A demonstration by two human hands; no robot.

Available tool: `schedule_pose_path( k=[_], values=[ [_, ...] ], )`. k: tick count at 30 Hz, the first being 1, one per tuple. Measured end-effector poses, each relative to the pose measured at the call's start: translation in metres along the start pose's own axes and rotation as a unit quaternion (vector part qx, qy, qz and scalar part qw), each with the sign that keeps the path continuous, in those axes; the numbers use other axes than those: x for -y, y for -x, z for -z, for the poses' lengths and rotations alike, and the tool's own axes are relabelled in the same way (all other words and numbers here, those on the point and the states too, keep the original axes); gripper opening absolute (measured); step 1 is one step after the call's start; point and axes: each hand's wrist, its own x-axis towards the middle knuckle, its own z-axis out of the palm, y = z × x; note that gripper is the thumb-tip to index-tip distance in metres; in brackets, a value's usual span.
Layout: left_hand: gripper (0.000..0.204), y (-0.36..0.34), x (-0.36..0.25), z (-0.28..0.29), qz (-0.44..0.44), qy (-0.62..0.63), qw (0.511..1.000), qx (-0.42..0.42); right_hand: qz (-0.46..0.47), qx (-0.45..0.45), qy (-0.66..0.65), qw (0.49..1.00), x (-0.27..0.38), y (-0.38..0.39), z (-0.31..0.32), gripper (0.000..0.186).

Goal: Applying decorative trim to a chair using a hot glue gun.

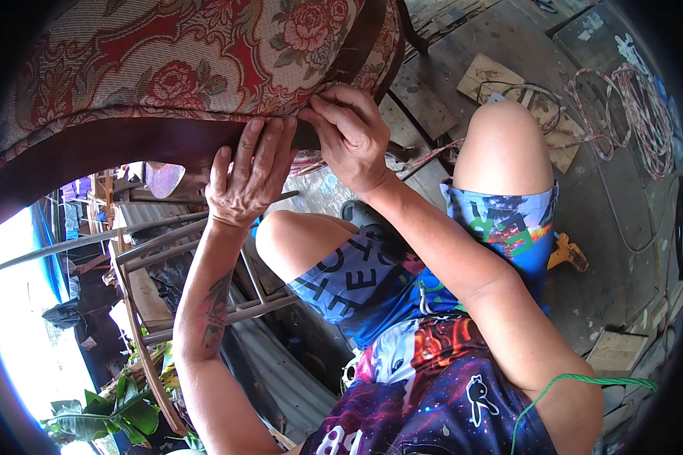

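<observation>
A padded chair or sofa covered in red and beige floral upholstery fabric fills the upper left. Its dark wooden rail runs along the fabric's lower edge. My left hand lies against this rail with its fingers stretched out, the tips touching the fabric's edge. Just to its right, my right hand is closed, its thumb and fingers pinching the fabric where it meets the wood. Whether anything small is between those fingers is hidden.
Coiled red and white cord lies on the worn board floor at right, by a plywood piece. An orange-yellow tool rests beside my knee. A wooden frame stands at lower left. A green cord crosses my right arm.
</observation>
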Motion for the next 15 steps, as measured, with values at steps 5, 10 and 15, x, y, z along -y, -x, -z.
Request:
schedule_pose_path(
  k=[5,10,15],
  values=[
    [0.040,-0.0021,0.0011,0.0016,-0.004,0.007,1.000,0.009,-0.031,-0.007,-0.013,0.999,0.0039,0.0005,-0.0017,0.028],
    [0.038,0.0003,-0.0002,-0.0027,-0.004,0.004,1.000,0.002,-0.101,-0.005,-0.065,0.993,0.0048,-0.0010,-0.0004,0.022],
    [0.036,0.0004,0.0018,-0.0004,0.001,-0.004,1.000,-0.002,-0.094,-0.006,-0.067,0.993,0.0045,0.0003,-0.0031,0.022]
  ],
)
